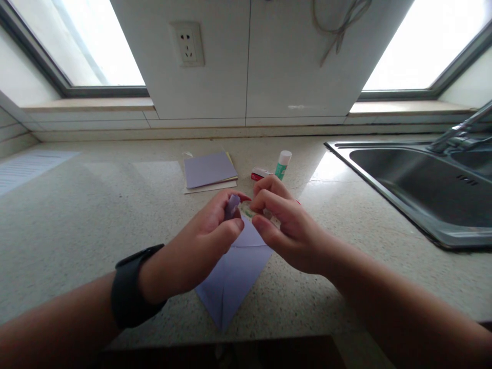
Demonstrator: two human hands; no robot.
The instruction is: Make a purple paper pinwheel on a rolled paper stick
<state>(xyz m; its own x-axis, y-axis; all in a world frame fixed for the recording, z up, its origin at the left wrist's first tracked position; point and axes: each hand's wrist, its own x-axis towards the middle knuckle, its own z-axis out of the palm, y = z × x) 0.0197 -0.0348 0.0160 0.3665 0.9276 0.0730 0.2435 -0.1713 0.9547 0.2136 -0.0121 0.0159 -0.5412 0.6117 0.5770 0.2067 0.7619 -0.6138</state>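
Note:
A small folded piece of purple paper [232, 206] is pinched between the thumb and fingers of my left hand [209, 230], which wears a dark wristband [134, 287]. My right hand [286, 223] is close beside it with curled fingers and the thumb near the index finger. Whatever those fingertips hold is hidden or too small to name. A pale, roundish, see-through thing with some green [247, 209] shows between the hands, partly covered by my right fingers. Below both hands a larger folded purple paper [234, 277] with creases lies on the counter, its point towards me.
Purple and pale sheets [210, 170] lie stacked further back. A glue stick [283, 163] with a white cap stands by a small red and white box [260, 173]. A steel sink [407, 184] is on the right, a printed sheet [34, 168] at the far left.

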